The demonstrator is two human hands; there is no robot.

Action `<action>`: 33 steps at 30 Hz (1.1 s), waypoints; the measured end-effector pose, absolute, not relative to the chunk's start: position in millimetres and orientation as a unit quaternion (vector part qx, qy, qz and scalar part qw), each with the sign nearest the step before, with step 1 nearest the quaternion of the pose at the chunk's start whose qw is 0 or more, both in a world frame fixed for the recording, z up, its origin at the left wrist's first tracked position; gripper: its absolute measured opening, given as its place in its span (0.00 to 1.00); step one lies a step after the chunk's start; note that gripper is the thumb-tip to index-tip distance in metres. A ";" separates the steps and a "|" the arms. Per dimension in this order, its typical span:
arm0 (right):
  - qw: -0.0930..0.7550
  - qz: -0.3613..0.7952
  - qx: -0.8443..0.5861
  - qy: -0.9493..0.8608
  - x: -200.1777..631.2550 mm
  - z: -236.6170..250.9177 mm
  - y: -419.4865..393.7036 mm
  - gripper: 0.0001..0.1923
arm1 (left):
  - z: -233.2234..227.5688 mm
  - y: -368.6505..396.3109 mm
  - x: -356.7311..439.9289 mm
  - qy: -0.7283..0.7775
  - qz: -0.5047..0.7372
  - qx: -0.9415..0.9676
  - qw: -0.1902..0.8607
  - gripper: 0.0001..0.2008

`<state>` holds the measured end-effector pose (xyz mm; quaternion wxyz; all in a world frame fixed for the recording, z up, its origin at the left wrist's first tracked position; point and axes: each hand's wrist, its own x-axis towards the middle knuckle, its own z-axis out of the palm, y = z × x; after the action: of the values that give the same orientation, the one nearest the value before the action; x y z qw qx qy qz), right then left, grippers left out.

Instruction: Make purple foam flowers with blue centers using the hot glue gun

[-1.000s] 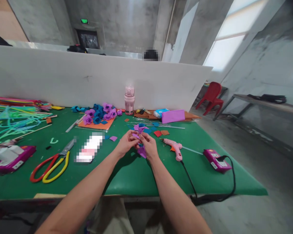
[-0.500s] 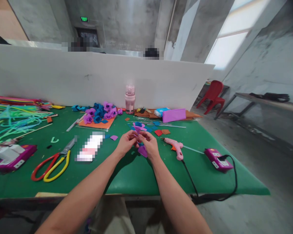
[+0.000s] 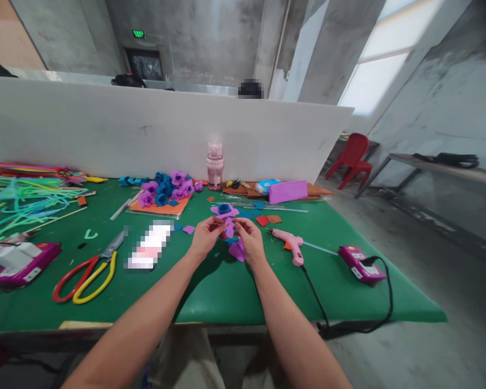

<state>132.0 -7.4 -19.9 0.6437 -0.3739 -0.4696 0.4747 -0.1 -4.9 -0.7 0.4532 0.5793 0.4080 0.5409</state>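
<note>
Both hands are together over the middle of the green table. Between my left hand point(image 3: 207, 235) and my right hand point(image 3: 248, 237) is a small purple felt petal point(image 3: 229, 228), pinched at its sides by the fingertips. Just beyond the fingers sits a flower point(image 3: 224, 209) with a blue centre and purple outer petals; whether my left fingers also touch it I cannot tell. Under the hands lie more purple pieces point(image 3: 237, 250) and some blue ones, partly hidden. To the right of my right hand rests a pink glue gun point(image 3: 289, 242) with a clear glue stick in its back.
Red-and-yellow scissors point(image 3: 93, 270) and a pixelated white rectangle point(image 3: 152, 244) lie left. Finished purple and blue flowers point(image 3: 166, 188) sit on an orange sheet. A pink bottle point(image 3: 215, 166) stands before the white partition point(image 3: 146, 129). A purple power block point(image 3: 362, 265) trails a black cord.
The flower has shifted slightly left and turned its blue centre more into view. My fingers have moved a little apart, and the purple petal between them now shows.
</note>
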 end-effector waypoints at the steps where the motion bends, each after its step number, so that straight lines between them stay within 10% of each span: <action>1: 0.644 0.474 -0.375 -0.468 132.0 -19.4 -7.7 0.10 | -1.2 -4.3 -0.5 0.407 0.547 0.580 0.446 0.11; 33: 0.658 0.494 -0.371 -0.431 130.8 -26.3 -3.9 0.11 | -7.7 0.3 -4.3 0.384 0.567 0.576 0.447 0.10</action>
<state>130.8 -3.9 -26.3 0.6576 -0.3712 -0.4307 0.4942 -4.3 0.3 -7.7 0.4468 0.5761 0.3841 0.5666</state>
